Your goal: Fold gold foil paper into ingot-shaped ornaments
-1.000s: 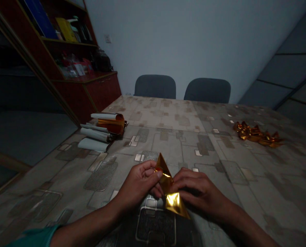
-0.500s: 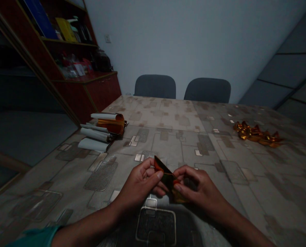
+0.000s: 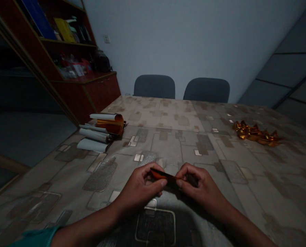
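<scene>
Between my two hands is a folded piece of shiny gold foil paper (image 3: 171, 180), held above the near part of the table. My left hand (image 3: 147, 183) pinches its left end between thumb and fingers. Its right end sits in the pinch of my right hand (image 3: 194, 180). The paper looks narrow and nearly level, seen almost edge-on, with an orange glint near the left thumb. My fingers hide part of both ends.
A patterned cloth covers the table (image 3: 168, 118). Curled gold sheets with pale backs (image 3: 109, 128) lie at the left. Several folded gold foil pieces (image 3: 257, 133) sit in a row at the right. Two grey chairs (image 3: 155, 86) stand behind, and a red cabinet (image 3: 101, 90) at the back left.
The foil paper has tilted from a steep slant showing its dark face to a flatter, narrower strip. Both hands still hold it, and the left fingers have come down a little.
</scene>
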`<move>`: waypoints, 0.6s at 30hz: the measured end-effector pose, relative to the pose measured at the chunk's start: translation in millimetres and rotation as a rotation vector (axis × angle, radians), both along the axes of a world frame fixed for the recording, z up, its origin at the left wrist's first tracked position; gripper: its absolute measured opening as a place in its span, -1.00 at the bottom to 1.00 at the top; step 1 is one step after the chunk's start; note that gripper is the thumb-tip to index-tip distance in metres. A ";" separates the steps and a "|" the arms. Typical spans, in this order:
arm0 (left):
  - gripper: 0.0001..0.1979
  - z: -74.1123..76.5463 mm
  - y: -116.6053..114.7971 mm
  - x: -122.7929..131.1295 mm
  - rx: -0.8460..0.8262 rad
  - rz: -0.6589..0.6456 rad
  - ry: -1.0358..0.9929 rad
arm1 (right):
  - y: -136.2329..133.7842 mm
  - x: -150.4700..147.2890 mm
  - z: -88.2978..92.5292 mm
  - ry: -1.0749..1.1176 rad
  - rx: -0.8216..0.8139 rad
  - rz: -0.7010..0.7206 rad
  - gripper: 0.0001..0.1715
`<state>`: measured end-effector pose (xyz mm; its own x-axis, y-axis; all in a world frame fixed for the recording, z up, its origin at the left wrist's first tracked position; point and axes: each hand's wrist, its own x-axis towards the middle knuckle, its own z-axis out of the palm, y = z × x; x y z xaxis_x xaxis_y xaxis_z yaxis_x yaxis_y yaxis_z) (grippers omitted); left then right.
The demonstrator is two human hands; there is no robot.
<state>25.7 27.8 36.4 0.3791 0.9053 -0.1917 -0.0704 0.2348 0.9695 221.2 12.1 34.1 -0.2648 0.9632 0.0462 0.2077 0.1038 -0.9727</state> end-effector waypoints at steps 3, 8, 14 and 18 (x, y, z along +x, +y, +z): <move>-0.74 -3.9 0.1 -0.7 0.004 -0.014 0.000 | -0.3 0.6 -2.6 0.020 0.011 0.022 -0.81; -0.74 -5.5 1.2 -2.1 -0.043 -0.086 0.044 | -0.5 5.7 -3.6 0.006 0.006 0.064 -0.72; -0.94 4.1 3.6 -5.9 0.209 -0.138 0.298 | 1.9 6.8 3.3 -0.197 0.152 0.132 -0.78; -0.91 2.9 4.3 -8.2 0.550 -0.204 0.480 | 2.6 2.4 1.4 -0.244 0.234 0.148 -0.80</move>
